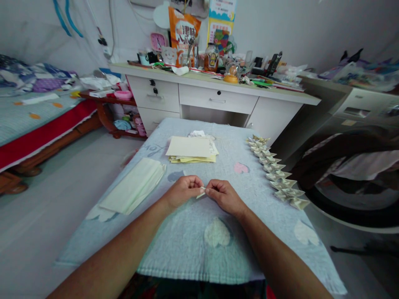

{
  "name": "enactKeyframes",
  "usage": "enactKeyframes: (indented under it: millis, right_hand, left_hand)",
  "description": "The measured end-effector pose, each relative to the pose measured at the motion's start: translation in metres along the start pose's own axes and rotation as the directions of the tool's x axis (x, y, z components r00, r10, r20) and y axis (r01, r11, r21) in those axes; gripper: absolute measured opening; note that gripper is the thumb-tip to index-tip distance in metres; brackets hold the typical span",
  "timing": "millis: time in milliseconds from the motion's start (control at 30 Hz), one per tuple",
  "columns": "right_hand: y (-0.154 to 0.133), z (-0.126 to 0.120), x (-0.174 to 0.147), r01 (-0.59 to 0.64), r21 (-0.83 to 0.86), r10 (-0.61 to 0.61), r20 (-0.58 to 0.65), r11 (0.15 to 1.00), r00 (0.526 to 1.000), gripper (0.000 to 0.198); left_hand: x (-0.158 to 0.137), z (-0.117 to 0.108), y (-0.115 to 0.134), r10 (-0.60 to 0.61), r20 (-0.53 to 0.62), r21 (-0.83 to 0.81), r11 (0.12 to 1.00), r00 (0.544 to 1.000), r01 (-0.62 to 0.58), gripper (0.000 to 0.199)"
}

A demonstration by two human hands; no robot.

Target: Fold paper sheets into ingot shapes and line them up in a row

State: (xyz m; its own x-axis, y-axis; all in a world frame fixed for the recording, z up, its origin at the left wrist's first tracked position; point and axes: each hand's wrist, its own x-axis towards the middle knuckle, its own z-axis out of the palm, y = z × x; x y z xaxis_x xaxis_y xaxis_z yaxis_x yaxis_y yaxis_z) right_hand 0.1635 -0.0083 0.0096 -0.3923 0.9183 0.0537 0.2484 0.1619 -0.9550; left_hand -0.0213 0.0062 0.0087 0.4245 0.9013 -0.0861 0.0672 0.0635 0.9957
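Near the middle of the cloth-covered table, my left hand (188, 190) and my right hand (222, 195) meet fingertip to fingertip. Both pinch a small folded piece of paper (200, 195), pale and mostly hidden by the fingers. Beyond them lies a stack of cream and yellow paper sheets (189, 147). To the left of my left forearm rests a pile of long pale-green paper (134, 185). A row of several folded paper pieces (276, 172), pointed like little boats, runs along the table's right side.
A blue cloth with heart shapes (187, 245) covers the table. Behind it stands a white desk (218, 96) crowded with jars, a clock and a bag. A washing machine (358, 112) is close on the right, a bed (40, 116) on the left.
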Motion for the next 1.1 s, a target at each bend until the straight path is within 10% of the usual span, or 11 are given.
enactKeyframes:
  millis: [1100]
  right_hand:
    - [0.006, 0.009, 0.004, -0.051, 0.205, 0.037, 0.074, 0.977, 0.997, 0.037]
  left_hand:
    - [0.000, 0.009, 0.008, 0.000, -0.159, -0.165, 0.986, 0.987, -0.027, 0.020]
